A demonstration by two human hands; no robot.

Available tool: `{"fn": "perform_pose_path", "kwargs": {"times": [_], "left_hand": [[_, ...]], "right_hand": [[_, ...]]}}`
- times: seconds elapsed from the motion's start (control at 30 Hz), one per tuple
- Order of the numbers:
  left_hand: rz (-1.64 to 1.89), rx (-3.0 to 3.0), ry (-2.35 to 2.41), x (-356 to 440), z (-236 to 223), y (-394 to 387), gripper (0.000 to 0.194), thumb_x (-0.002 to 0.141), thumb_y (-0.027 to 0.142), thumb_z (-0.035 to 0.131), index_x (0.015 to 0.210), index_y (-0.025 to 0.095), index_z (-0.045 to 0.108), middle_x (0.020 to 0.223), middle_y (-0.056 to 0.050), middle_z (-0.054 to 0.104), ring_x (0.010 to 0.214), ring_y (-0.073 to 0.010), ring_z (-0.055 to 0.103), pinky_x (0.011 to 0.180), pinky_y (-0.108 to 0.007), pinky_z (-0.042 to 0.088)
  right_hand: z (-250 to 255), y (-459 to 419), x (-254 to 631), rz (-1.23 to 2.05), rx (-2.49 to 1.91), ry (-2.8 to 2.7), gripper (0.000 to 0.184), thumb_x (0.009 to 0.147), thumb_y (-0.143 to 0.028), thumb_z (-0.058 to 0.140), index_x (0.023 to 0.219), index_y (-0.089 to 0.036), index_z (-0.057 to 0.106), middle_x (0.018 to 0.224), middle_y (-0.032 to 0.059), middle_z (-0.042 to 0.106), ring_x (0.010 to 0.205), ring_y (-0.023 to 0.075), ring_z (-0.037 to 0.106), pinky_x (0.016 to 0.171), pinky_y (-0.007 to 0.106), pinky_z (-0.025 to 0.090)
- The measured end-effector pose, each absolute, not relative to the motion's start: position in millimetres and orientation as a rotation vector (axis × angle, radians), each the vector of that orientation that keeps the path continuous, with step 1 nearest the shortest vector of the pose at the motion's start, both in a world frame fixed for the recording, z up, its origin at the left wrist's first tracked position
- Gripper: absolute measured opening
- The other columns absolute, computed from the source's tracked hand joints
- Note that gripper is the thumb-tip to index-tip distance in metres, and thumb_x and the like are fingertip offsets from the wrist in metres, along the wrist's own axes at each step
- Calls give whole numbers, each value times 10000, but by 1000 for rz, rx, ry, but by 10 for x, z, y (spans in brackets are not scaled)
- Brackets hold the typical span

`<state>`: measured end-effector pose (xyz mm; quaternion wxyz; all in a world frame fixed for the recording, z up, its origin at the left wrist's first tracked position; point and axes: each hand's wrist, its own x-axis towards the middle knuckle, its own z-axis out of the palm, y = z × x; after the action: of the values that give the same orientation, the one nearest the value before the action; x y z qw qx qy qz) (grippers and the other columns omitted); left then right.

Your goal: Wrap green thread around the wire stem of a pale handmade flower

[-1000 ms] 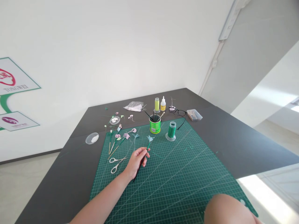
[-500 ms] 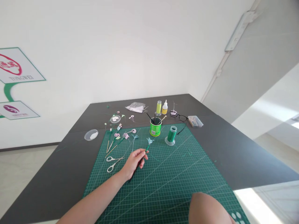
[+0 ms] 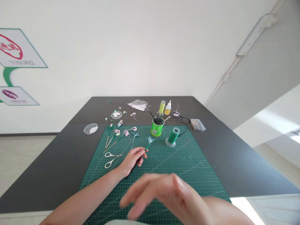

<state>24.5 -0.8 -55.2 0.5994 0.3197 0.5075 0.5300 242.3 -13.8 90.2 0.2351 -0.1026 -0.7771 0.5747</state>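
My left hand [image 3: 134, 159] is closed around a dark stick with a pale blue flower [image 3: 150, 140] at its top. Green wrapping covers the stick just below the petals, and its lower end pokes out beneath my palm. Close to the camera, my right hand [image 3: 164, 193] is blurred, with fingers stretched out and nothing visible in them. White-handled scissors [image 3: 112, 159] lie left of my left hand on the green cutting mat [image 3: 192, 175]. Beyond that hand is another pale blue flower [image 3: 135, 134] on a thin stem.
A green can [image 3: 156, 128] of tools and a green thread spool [image 3: 173, 135] stand on the mat. Behind are a yellow-green spool [image 3: 161, 107], glue bottle [image 3: 167, 108], glasses [image 3: 185, 120] and plastic box [image 3: 198, 125]. Several flower sticks [image 3: 117, 132] and a dish [image 3: 91, 128] lie left.
My right hand has come into view at the bottom, where only part of the arm showed before. The left hand keeps its hold on the flower stick. The camera view has shifted slightly.
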Motion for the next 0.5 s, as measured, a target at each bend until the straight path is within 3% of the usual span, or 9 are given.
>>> {"fn": "perform_pose_path", "kwargs": {"times": [0.07, 0.17, 0.23, 0.33, 0.43, 0.5], "left_hand": [[1246, 739, 1171, 236, -552, 2, 526, 795, 604, 851, 989, 137, 706, 833, -8, 695, 510, -57, 492, 487, -233, 337], [1255, 732, 1169, 222, -553, 30, 518, 793, 599, 852, 981, 140, 703, 829, -2, 692, 486, -52, 475, 473, -236, 331], [1256, 726, 1172, 215, -560, 49, 544, 777, 613, 857, 997, 139, 707, 816, 0, 690, 474, -53, 467, 465, -238, 332], [1257, 731, 1178, 210, -577, 65, 566, 762, 634, 856, 989, 138, 706, 809, -4, 689, 480, -60, 470, 461, -239, 340], [1263, 742, 1195, 202, -585, 66, 558, 781, 639, 835, 1001, 145, 697, 824, -7, 695, 495, -65, 480, 464, -234, 347], [1263, 750, 1210, 192, -584, 69, 547, 795, 638, 821, 1006, 152, 686, 832, -7, 697, 498, -65, 481, 465, -230, 353]], "right_hand": [[753, 211, 2299, 1581, -364, -2010, 537, 1135, -528, 348, 988, -267, 794, 1112, 69, 778, 1097, 231, 721, 1018, 413, 577], [343, 627, 2144, 1317, -751, -1908, 372, 1030, -539, 530, 926, -248, 737, 1126, 95, 748, 1176, 261, 673, 1093, 425, 508], [32, 789, 2080, 1286, -886, -1916, 358, 987, -515, 555, 1130, -212, 682, 1290, 150, 692, 1314, 301, 609, 1182, 496, 433], [-334, 861, 2015, 1398, -988, -1979, 530, 930, -511, 594, 1355, -196, 558, 1455, 190, 624, 1365, 321, 614, 1116, 509, 494], [-503, 812, 1972, 1496, -1046, -2027, 505, 940, -520, 564, 1326, -198, 512, 1345, 166, 678, 944, 230, 759, 866, 413, 583], [-525, 773, 1966, 1501, -1068, -2064, 424, 977, -527, 521, 1250, -203, 532, 1006, 63, 722, 638, 160, 639, 658, 334, 508]]}}
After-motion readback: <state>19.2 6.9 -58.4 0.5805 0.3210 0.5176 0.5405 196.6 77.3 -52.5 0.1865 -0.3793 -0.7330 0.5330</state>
